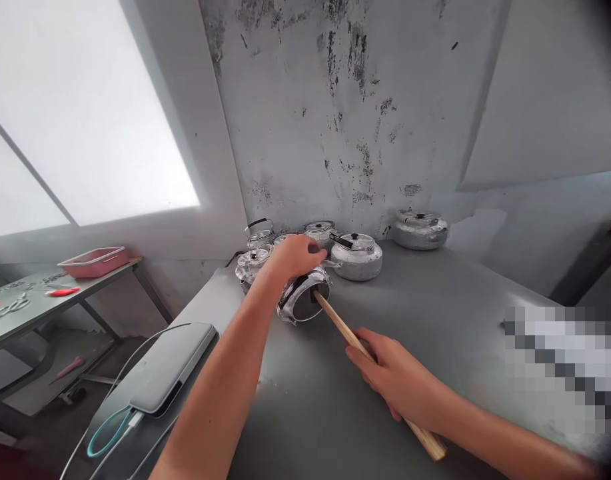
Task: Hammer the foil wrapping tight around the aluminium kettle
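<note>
A small aluminium kettle [321, 311] lies tipped on the grey table, its round mouth facing me. My left hand [298, 255] reaches over its upper side and grips it, the fingertips partly hidden. In my right hand [385, 363] is the wooden handle of a hammer [338, 322]; its dark head is inside the kettle's mouth and only partly visible. Just behind my left hand, to the right, stands a lidded aluminium kettle [358, 260]. On the left, another lidded kettle [252, 263] is close to my wrist.
More kettles stand along the stained wall, one at the back right [420, 230]. A grey power bank [172, 367] with cables lies at the table's left edge. The side table [40, 300] holds a pink basket [95, 263] and scissors [12, 305]. At right, an object is blurred out.
</note>
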Demonstrator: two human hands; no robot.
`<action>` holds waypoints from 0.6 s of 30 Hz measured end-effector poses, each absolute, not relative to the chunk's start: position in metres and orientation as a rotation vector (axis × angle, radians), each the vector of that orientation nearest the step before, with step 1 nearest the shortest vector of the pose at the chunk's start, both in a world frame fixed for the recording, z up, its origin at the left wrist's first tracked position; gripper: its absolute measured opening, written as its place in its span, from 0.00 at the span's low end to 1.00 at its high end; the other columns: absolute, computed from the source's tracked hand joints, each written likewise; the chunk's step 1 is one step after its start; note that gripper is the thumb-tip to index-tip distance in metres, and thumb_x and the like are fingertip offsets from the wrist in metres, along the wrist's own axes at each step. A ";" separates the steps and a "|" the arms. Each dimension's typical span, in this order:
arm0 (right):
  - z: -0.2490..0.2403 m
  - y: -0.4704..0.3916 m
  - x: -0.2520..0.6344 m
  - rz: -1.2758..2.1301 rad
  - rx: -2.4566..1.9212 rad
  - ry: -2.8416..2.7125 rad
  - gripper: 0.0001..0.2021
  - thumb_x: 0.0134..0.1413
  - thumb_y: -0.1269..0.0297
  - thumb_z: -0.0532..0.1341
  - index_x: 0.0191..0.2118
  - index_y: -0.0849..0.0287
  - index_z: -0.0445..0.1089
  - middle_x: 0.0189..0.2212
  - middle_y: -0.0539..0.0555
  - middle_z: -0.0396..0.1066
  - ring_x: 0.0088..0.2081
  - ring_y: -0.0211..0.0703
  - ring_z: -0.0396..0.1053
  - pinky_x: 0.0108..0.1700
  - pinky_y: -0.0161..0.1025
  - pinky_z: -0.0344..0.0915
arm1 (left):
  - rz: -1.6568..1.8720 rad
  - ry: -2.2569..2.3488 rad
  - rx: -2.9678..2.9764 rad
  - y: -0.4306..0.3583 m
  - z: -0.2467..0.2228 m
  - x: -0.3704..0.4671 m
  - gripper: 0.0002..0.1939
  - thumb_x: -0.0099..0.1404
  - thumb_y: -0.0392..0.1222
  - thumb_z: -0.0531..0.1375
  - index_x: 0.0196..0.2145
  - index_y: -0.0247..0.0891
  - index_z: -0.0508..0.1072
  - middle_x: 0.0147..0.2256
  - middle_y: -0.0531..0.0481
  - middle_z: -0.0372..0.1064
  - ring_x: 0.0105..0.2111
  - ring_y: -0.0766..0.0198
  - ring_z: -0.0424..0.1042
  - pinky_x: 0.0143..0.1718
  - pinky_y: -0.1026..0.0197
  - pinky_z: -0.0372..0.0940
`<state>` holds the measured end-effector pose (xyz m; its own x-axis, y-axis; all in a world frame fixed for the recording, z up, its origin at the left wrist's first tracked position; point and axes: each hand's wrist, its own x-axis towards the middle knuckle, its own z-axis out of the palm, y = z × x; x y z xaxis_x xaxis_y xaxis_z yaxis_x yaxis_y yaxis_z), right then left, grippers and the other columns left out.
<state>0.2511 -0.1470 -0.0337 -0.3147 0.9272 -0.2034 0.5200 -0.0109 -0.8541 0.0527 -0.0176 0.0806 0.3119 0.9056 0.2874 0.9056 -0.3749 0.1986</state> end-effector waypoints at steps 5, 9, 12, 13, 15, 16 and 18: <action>-0.034 -0.147 0.253 0.988 -1.482 -2.062 0.12 0.66 0.54 0.52 0.33 0.54 0.63 0.22 0.45 0.59 0.21 0.34 0.56 0.22 0.33 0.53 | 0.363 1.643 2.650 -0.019 0.080 0.050 0.23 0.60 0.54 0.59 0.50 0.44 0.78 0.51 0.49 0.75 0.49 0.53 0.73 0.48 0.61 0.66; -0.036 -0.148 0.253 0.871 -1.447 -2.179 0.11 0.66 0.56 0.53 0.34 0.53 0.65 0.23 0.47 0.66 0.23 0.38 0.58 0.25 0.35 0.52 | 0.287 1.557 2.617 -0.019 0.079 0.046 0.23 0.60 0.49 0.56 0.52 0.49 0.77 0.53 0.53 0.74 0.49 0.56 0.73 0.49 0.63 0.65; -0.036 -0.150 0.253 0.845 -1.449 -2.203 0.11 0.66 0.56 0.53 0.34 0.53 0.65 0.23 0.48 0.67 0.23 0.39 0.58 0.26 0.36 0.51 | 0.242 1.638 2.541 -0.019 0.078 0.045 0.21 0.61 0.53 0.56 0.48 0.49 0.78 0.47 0.52 0.77 0.44 0.55 0.75 0.45 0.61 0.67; -0.036 -0.150 0.253 0.827 -1.450 -2.211 0.10 0.66 0.56 0.53 0.35 0.52 0.66 0.23 0.48 0.67 0.23 0.39 0.58 0.26 0.36 0.50 | 0.223 1.666 2.526 -0.019 0.078 0.045 0.21 0.60 0.56 0.56 0.46 0.48 0.79 0.44 0.51 0.78 0.42 0.55 0.76 0.43 0.60 0.67; -0.034 -0.149 0.254 0.785 -1.451 -2.224 0.10 0.66 0.56 0.53 0.36 0.52 0.66 0.23 0.48 0.67 0.23 0.40 0.59 0.27 0.36 0.50 | 0.207 1.728 2.529 -0.018 0.078 0.044 0.20 0.59 0.59 0.58 0.39 0.45 0.80 0.38 0.49 0.79 0.39 0.54 0.76 0.39 0.59 0.67; -0.033 -0.148 0.254 0.768 -1.452 -2.227 0.09 0.66 0.56 0.54 0.36 0.52 0.67 0.23 0.48 0.67 0.23 0.40 0.60 0.27 0.36 0.50 | 0.209 1.765 2.538 -0.017 0.077 0.043 0.19 0.58 0.59 0.58 0.36 0.44 0.80 0.35 0.48 0.78 0.38 0.53 0.76 0.38 0.59 0.67; -0.030 -0.146 0.256 0.743 -1.455 -2.215 0.08 0.64 0.57 0.56 0.36 0.52 0.67 0.23 0.49 0.67 0.24 0.42 0.63 0.28 0.37 0.52 | 0.216 1.832 2.542 -0.015 0.076 0.041 0.19 0.59 0.59 0.58 0.31 0.42 0.78 0.33 0.47 0.77 0.36 0.53 0.76 0.36 0.58 0.66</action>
<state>0.2558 -0.1456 -0.0299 -0.3868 0.9217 0.0304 0.7166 0.3212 -0.6191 0.0407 -0.0147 0.0765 0.3103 0.9441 0.1110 0.9440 -0.3198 0.0807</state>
